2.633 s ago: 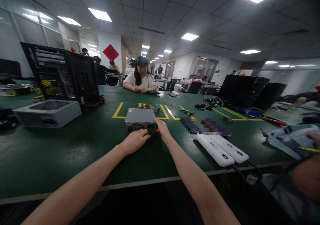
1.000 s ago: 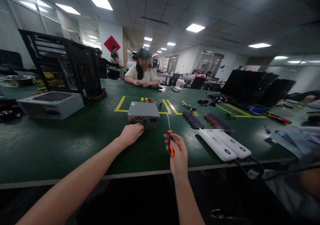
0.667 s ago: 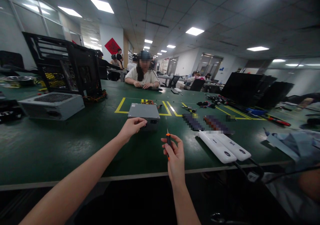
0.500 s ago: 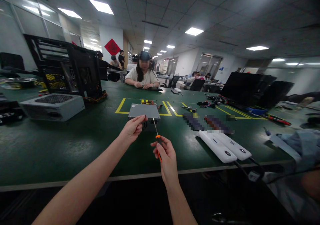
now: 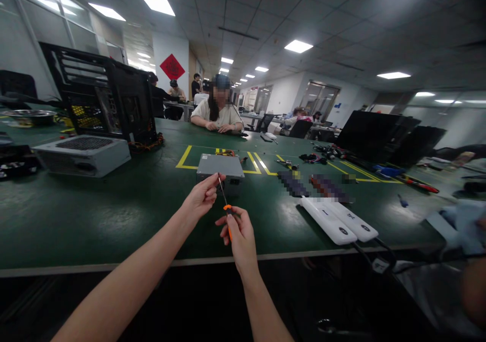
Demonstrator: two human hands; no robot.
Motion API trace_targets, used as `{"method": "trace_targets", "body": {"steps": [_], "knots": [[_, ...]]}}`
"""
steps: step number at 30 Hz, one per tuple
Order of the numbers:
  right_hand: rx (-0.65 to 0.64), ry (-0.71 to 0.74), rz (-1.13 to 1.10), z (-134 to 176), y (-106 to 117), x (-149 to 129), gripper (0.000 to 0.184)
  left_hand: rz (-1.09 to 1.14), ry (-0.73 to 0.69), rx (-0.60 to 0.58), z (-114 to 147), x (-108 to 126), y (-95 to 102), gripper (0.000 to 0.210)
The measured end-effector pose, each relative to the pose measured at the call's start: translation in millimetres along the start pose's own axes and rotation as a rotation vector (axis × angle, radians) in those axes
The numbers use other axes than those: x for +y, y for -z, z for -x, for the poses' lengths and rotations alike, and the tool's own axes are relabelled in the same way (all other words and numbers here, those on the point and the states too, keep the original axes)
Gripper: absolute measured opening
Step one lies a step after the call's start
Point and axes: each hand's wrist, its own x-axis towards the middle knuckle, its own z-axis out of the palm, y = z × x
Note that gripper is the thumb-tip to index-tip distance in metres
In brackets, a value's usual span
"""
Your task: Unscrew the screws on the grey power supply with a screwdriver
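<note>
My right hand (image 5: 239,230) is closed around the orange and black handle of a screwdriver (image 5: 227,209). Its thin metal shaft slants up and to the left. The tip meets the pinched thumb and forefinger of my left hand (image 5: 203,195). Whatever those left fingers hold is too small to make out. Just beyond both hands a grey metal computer power supply (image 5: 220,165) sits on the green table, with a socket on its near side and coloured cables behind it. Part of its near side is hidden by my left hand.
A black computer case (image 5: 102,96) and another power supply (image 5: 83,155) stand at the left. White devices with cables (image 5: 330,220) lie at the right, near blurred dark items. Monitors (image 5: 379,134) and tools are farther right. A person (image 5: 217,111) sits across the table (image 5: 152,230).
My right hand has moved left with the screwdriver, bringing its tip from beside the power supply's edge to the fingertips of my left hand. My left hand has barely moved.
</note>
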Motion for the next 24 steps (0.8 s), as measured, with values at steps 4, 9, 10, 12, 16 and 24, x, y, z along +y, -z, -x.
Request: {"method": "trace_targets", "body": {"steps": [4,9,10,12,16,24], "knots": [[0.000,-0.005,0.003,-0.4,0.2,0.1,0.027,0.000,0.006,0.012,-0.5,-0.1,-0.5,0.014],[-0.002,0.003,0.001,-0.4,0.3,1.0,0.027,0.006,0.012,0.010,0.4,-1.5,-1.4,0.014],[-0.001,0.002,0.000,-0.5,0.2,1.1,0.027,0.009,0.016,0.007,0.7,-1.6,-1.6,0.014],[0.005,0.002,-0.004,-0.5,0.0,1.3,0.028,0.015,0.023,0.003,1.1,-1.8,-2.1,0.014],[0.011,0.008,-0.003,-1.1,-0.1,1.9,0.030,0.021,0.031,0.021,1.2,-1.8,-3.4,0.016],[0.008,0.004,0.030,-0.5,-0.5,0.8,0.029,0.008,0.024,0.044,0.5,-2.5,-4.9,0.017]]}}
